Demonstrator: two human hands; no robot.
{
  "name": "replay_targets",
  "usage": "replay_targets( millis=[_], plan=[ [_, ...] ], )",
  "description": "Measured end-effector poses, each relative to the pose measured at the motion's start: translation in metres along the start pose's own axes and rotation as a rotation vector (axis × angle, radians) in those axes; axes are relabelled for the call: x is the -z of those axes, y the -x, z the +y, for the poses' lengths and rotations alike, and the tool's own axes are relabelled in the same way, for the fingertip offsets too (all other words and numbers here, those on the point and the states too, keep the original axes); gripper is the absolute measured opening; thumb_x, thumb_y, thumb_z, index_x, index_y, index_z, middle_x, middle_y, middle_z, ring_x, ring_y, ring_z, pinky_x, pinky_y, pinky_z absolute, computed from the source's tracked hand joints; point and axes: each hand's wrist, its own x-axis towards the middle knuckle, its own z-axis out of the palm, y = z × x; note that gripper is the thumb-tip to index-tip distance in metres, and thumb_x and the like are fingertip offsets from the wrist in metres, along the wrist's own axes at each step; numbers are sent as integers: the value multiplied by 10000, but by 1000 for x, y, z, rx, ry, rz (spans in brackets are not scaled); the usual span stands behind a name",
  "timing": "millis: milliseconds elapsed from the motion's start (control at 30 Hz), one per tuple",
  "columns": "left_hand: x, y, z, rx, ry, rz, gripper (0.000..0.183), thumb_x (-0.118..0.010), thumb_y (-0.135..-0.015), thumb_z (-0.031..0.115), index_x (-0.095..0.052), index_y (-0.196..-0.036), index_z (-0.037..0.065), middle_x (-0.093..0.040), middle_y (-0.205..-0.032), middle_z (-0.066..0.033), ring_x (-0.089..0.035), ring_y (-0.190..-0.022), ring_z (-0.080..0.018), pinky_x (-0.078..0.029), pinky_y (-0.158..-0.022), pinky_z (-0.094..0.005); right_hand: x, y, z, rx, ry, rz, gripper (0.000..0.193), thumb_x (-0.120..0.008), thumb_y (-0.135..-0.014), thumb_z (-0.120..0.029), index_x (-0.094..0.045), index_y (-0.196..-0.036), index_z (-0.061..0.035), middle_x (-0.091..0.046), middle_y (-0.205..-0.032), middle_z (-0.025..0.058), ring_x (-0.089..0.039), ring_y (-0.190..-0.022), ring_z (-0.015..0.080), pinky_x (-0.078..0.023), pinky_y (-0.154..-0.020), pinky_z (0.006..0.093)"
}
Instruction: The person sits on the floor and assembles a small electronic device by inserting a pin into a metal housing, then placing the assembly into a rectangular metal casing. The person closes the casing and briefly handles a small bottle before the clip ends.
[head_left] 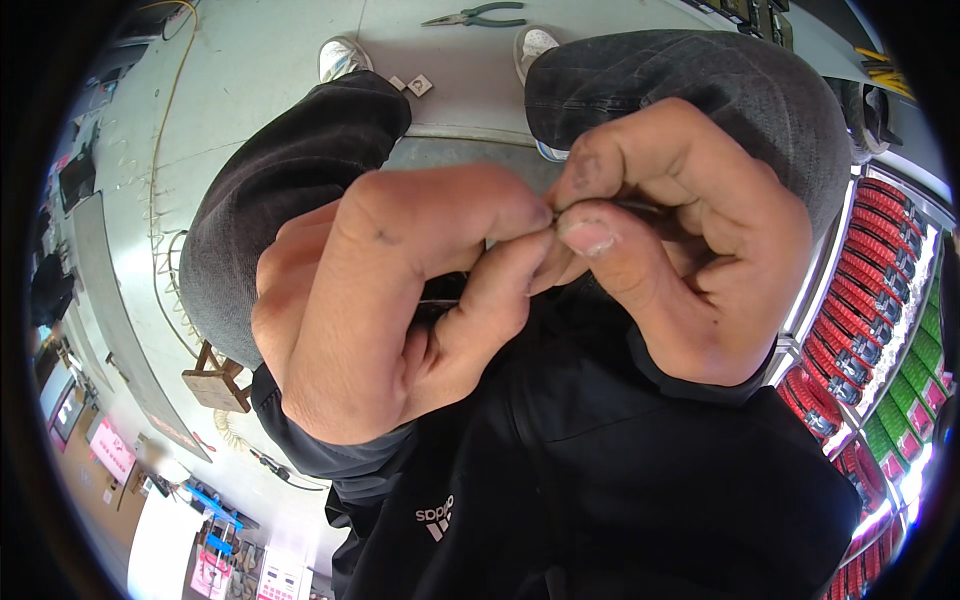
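Over the lap, both hands are pinching a thin wire (640, 206) together. Left hand (385, 300) and right hand (680, 230) are keeping fingertips shut tight on it, probably for control.

Green-handled metal pliers (478, 15) on the pale floor at top centre; small wooden stool (216, 379) at left; rows of red and green boxes (872, 290), possibly components, at right edge.

Jacket (600, 470): black, with a white striped emblem. Trousers (290, 190): dark grey. Shoes (342, 55): white. Pliers (478, 15): green handles. Floor (260, 60): pale grey. Cable (165, 110): yellow. Stool (218, 380): brown wood. Shelf packages (870, 270): red rows, then green rows.
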Motion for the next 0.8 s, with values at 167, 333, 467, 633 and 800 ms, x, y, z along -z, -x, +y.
replay_targets(
  millis=[167,333,467,633,800],
  plan=[
    [3,-2,6,55,-2,-35,207,-671,-804,-134,-577,-984,-97,-697,-865,-158,-705,-706,-151,-520,-690,-200,0,-1,-2,-8,-28,11,108,-593,-955,27,-545,-1021,99,-668,-848,129,-707,-750,151,-569,-697,243],
    [2,1,4,53,-81,-77,203,-674,-795,-142,-575,-964,-87,-704,-846,-159,-709,-694,-146,-515,-670,-193,4,0,-2,-64,-35,-10,104,-592,-962,13,-541,-997,96,-675,-843,138,-716,-757,168,-581,-705,253],
    [6,2,9,78,-125,-105,212,-674,-789,-153,-569,-960,-86,-705,-850,-159,-713,-692,-146,-515,-663,-193,2,-1,-8,-143,-44,-17,106,-591,-965,3,-541,-992,93,-681,-838,142,-724,-771,186,-594,-717,267],
    [3,2,8,35,-121,-162,225,-662,-798,-161,-554,-983,-94,-703,-845,-164,-709,-693,-146,-514,-666,-195,10,1,-6,-217,-116,-75,91,-579,-970,7,-550,-990,90,-689,-827,154,-727,-769,195,-601,-712,274],
    [6,0,5,0,-113,-230,241,-645,-822,-154,-536,-1031,-105,-693,-838,-163,-695,-698,-148,-513,-678,-201,12,-1,-18,-472,-212,-40,138,-563,-993,-47,-570,-984,90,-691,-798,156,-723,-744,193,-600,-692,268]
  ],
)
